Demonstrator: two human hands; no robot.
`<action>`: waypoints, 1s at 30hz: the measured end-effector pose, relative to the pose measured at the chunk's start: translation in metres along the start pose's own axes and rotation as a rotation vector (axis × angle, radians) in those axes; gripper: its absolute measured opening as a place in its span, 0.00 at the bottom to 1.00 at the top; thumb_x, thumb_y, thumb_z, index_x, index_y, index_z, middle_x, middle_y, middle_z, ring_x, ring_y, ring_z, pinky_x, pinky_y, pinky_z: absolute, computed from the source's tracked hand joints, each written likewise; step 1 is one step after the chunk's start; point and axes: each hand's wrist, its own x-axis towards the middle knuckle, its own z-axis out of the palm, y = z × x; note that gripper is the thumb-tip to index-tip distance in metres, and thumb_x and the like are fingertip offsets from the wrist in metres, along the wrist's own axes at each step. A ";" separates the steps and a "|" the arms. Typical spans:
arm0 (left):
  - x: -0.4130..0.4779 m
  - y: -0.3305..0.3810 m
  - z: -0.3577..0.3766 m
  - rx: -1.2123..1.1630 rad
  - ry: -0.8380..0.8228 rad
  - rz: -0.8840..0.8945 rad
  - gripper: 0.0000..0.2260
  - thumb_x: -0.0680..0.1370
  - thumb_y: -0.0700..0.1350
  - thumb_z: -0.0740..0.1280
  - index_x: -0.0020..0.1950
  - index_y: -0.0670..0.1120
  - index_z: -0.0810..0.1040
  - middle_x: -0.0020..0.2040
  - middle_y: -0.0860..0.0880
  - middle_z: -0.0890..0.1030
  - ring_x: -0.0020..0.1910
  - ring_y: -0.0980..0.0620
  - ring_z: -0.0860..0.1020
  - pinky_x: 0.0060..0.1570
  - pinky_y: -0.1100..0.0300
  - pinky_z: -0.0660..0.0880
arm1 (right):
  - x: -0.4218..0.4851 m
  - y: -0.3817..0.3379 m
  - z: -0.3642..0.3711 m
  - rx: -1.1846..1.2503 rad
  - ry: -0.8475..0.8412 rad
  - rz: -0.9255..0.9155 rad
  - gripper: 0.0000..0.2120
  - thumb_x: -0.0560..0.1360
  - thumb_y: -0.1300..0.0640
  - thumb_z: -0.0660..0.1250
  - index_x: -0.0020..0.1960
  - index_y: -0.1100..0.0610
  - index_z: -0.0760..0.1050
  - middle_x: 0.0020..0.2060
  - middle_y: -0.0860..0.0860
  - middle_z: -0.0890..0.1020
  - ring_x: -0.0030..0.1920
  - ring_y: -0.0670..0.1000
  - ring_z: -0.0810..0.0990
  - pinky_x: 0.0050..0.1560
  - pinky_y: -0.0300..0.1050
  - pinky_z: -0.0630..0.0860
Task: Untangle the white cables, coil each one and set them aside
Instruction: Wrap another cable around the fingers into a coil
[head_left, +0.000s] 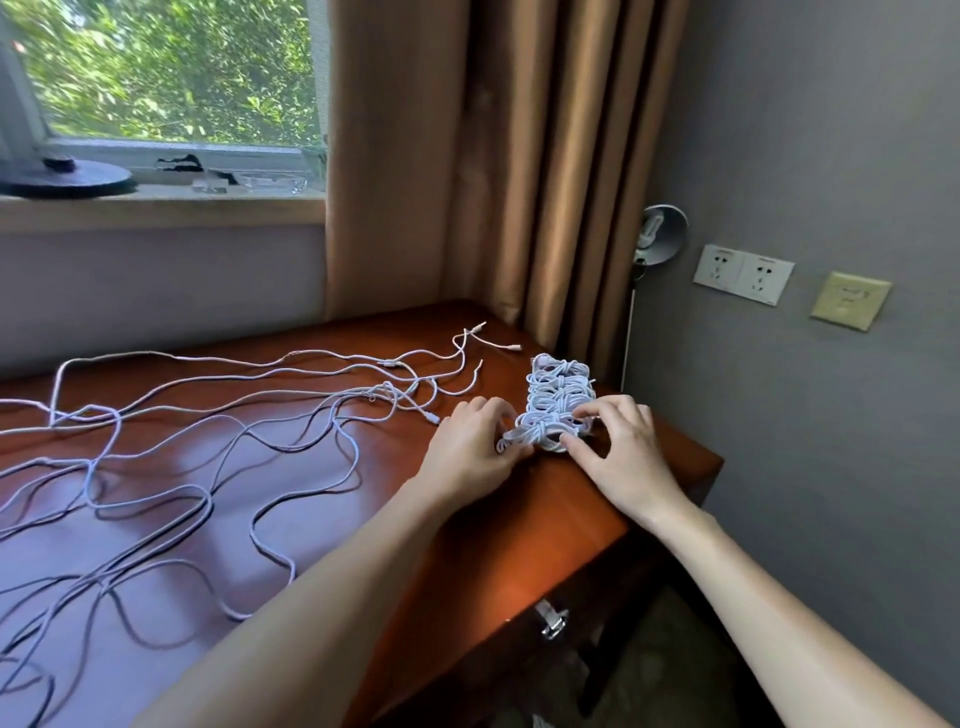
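Observation:
Several coiled white cables (558, 395) lie in a row near the right edge of the reddish wooden table (519, 519). My left hand (475, 441) and my right hand (618, 441) rest at either side of the nearest coil (543, 435), with fingertips pinching it against the tabletop. Several loose white cables (208, 415) sprawl in tangled loops over the left and middle of the table, their plug ends (431, 418) lying just left of my left hand.
A brown curtain (493, 156) hangs behind the table's far corner. A lamp (662, 231) and wall sockets (743, 273) are on the grey wall to the right. A window sill (156, 200) holds a dark round base. A drawer handle (550, 621) shows below the table edge.

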 end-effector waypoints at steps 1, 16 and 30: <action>0.000 -0.001 -0.003 0.006 -0.012 0.003 0.16 0.75 0.58 0.72 0.58 0.52 0.76 0.51 0.53 0.78 0.54 0.50 0.74 0.56 0.49 0.74 | 0.001 -0.001 0.000 0.000 0.008 -0.014 0.12 0.74 0.49 0.74 0.56 0.50 0.79 0.54 0.46 0.75 0.57 0.49 0.69 0.61 0.43 0.66; -0.012 -0.042 -0.070 0.198 0.067 -0.049 0.14 0.76 0.48 0.70 0.61 0.50 0.78 0.59 0.51 0.78 0.61 0.46 0.71 0.58 0.52 0.69 | 0.031 -0.062 0.022 0.095 -0.114 -0.150 0.09 0.75 0.56 0.71 0.55 0.50 0.79 0.52 0.45 0.78 0.58 0.49 0.75 0.65 0.47 0.69; -0.020 -0.101 -0.079 0.185 0.043 -0.179 0.22 0.77 0.50 0.67 0.71 0.51 0.71 0.68 0.50 0.75 0.66 0.45 0.72 0.63 0.52 0.68 | 0.067 -0.106 0.085 0.044 -0.376 -0.227 0.15 0.78 0.49 0.69 0.63 0.48 0.77 0.62 0.44 0.78 0.63 0.49 0.74 0.68 0.49 0.69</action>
